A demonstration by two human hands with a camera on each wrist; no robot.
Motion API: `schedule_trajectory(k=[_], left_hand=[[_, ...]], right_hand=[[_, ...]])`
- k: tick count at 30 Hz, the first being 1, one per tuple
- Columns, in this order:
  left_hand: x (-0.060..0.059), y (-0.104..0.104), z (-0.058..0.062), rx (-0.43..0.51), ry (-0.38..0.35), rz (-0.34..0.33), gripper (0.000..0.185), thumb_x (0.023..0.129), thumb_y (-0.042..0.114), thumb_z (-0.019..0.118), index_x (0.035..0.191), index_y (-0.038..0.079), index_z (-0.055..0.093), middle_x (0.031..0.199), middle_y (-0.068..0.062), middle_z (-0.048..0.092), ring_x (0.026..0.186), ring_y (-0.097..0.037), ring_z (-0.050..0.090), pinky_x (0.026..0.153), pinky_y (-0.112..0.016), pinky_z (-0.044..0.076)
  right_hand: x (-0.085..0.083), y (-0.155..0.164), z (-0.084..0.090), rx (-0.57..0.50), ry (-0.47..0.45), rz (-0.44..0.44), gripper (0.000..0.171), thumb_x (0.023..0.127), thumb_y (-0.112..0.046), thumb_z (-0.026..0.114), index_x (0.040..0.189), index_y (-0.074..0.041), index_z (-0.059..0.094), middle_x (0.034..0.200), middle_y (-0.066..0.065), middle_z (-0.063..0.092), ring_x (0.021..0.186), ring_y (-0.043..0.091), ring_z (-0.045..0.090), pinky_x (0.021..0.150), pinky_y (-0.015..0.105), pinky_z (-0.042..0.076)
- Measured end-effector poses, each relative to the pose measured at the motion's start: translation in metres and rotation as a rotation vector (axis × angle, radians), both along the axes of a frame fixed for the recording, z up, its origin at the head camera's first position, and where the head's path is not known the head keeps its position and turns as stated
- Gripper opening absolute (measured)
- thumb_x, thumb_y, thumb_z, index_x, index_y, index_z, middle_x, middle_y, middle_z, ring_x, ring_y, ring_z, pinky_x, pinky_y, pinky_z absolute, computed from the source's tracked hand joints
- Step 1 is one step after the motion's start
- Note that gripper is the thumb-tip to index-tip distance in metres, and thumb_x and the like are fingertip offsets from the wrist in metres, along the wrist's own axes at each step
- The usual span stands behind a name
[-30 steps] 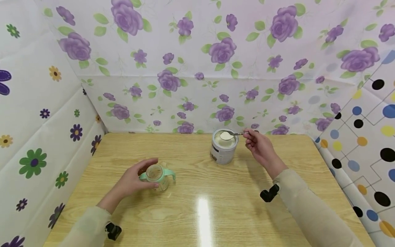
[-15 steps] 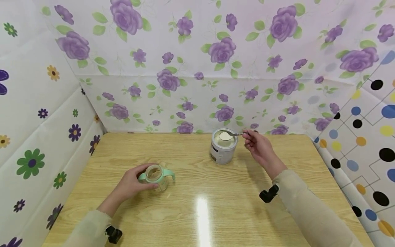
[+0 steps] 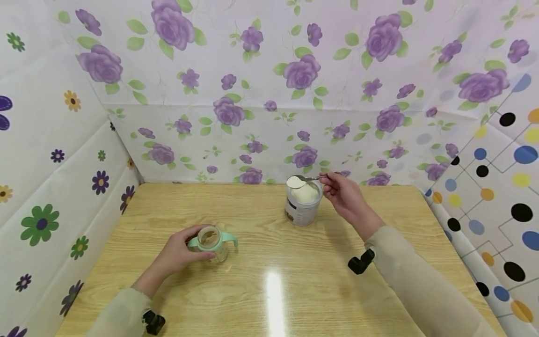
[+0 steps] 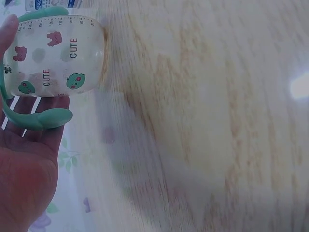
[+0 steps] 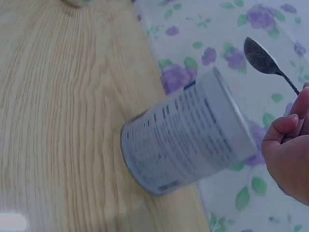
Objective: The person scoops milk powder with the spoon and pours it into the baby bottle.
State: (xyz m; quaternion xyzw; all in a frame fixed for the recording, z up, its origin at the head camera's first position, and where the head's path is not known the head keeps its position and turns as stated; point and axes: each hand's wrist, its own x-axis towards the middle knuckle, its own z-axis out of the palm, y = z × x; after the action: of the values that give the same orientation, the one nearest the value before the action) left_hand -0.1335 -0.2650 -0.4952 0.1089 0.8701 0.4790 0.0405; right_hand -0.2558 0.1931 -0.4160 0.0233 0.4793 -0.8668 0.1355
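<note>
L hand (image 3: 178, 252) curled round baby bottle (image 3: 212, 241), upright on worktop (image 3: 269, 290). R hand (image 3: 345, 196) pinches spoon (image 3: 301, 180) w/ heaped powder just above open tin (image 3: 302, 203).

A staged home-style booth: flower-printed purple-rose plastic sheeting (image 3: 269, 70) and a dotted sheet (image 3: 497, 187) wall in a pale wood-grain laminate surface (image 3: 269, 281) on three edges.
</note>
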Motion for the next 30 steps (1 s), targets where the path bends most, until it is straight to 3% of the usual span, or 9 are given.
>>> schedule_trajectory(k=[8,20,30], left_hand=[[0.0,-0.001,0.0,-0.019,0.017,-0.002,0.074,0.082,0.032,0.096,0.147,0.018,0.066,0.142,-0.007,0.069,0.125,-0.03,0.066,0.099,-0.041,0.056],[-0.004,-0.002,-0.002,-0.037,0.029,0.003,0.075,0.08,0.037,0.097,0.147,0.018,0.067,0.141,-0.007,0.069,0.123,-0.03,0.067,0.098,-0.043,0.056],[-0.005,-0.003,-0.004,-0.032,0.012,0.009,0.075,0.08,0.034,0.098,0.145,0.014,0.067,0.139,-0.01,0.07,0.124,-0.031,0.067,0.1,-0.047,0.055]], right_hand=[[0.007,-0.051,0.015,0.035,0.04,0.064,0.033,0.116,-0.014,0.047,0.104,-0.006,0.076,0.081,-0.001,0.077,0.067,0.008,0.062,0.065,0.019,0.05],[0.028,-0.133,0.014,0.098,0.054,0.22,0.027,0.114,-0.015,0.052,0.107,-0.004,0.076,0.082,-0.003,0.076,0.07,0.008,0.059,0.067,0.022,0.047],[0.039,-0.171,0.0,0.167,0.08,0.341,0.038,0.115,-0.017,0.05,0.135,0.014,0.061,0.085,-0.004,0.075,0.073,0.007,0.06,0.071,0.02,0.05]])
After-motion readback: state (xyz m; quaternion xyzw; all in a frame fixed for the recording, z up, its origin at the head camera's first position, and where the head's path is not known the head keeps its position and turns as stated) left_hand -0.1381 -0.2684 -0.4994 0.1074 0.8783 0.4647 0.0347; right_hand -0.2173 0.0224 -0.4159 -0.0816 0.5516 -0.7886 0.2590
